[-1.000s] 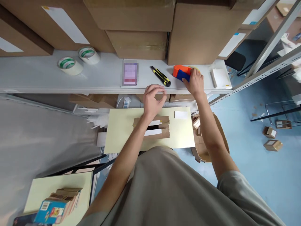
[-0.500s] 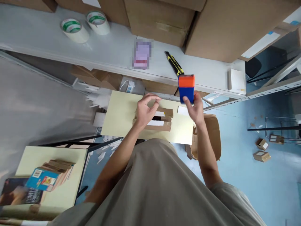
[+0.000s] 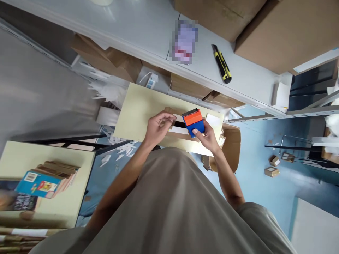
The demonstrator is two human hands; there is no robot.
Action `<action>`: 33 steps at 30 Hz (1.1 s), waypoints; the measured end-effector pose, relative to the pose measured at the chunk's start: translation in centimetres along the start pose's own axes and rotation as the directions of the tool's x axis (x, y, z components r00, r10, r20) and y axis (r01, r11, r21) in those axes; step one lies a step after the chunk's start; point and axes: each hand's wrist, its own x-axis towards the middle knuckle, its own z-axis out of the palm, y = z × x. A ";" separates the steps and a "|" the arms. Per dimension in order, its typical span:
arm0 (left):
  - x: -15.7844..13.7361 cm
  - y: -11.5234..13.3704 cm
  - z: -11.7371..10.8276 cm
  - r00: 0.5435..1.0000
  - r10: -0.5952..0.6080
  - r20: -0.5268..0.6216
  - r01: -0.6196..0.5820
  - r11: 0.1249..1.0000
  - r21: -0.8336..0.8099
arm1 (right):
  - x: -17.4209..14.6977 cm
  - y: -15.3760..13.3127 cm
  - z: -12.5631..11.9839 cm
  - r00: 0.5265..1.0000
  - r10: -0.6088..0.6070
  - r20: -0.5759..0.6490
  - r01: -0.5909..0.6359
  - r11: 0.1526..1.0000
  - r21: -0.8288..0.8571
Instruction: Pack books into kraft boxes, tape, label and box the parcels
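My right hand (image 3: 208, 135) grips a blue block with an orange upper part and a dark, ridged top edge (image 3: 193, 121); its exact kind is unclear. The thumb presses on the blue face. My left hand (image 3: 158, 128) hovers to the left, fingers loosely curled with a gap to the thumb, and nothing visible inside. Below both hands, a brown cardboard piece with white labels and a dark strip (image 3: 178, 129) lies on the cream table (image 3: 135, 109), partly hidden by the hands and the block.
A black-and-yellow box cutter (image 3: 221, 65) and a pixelated purple item (image 3: 184, 42) lie on the grey shelf (image 3: 148, 31), before large cartons (image 3: 286, 35). An open carton (image 3: 233, 148) stands right of the table. Stacked boxes (image 3: 42, 181) occupy another table at left.
My right hand has brought the blue-and-orange block down and left, over the cardboard piece and nearer my left hand. The block is now tilted. My view has shifted too.
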 end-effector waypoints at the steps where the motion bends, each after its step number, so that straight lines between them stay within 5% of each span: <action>1: 0.0 0.2 -0.5 1.000 0.003 0.004 -0.003 1.000 -0.017 | 0.0 -0.4 0.3 1.000 -0.007 0.006 0.007 1.000 -0.028; 15: 1.0 0.9 -6.1 0.997 0.033 0.074 -0.025 0.994 -0.104 | 1.1 -3.9 4.5 1.000 -0.014 0.001 0.014 0.937 -0.349; 33: 0.7 0.6 -10.5 0.993 -0.004 0.121 0.020 0.991 -0.130 | 0.9 -5.4 7.8 0.999 0.020 -0.024 -0.029 0.896 -0.443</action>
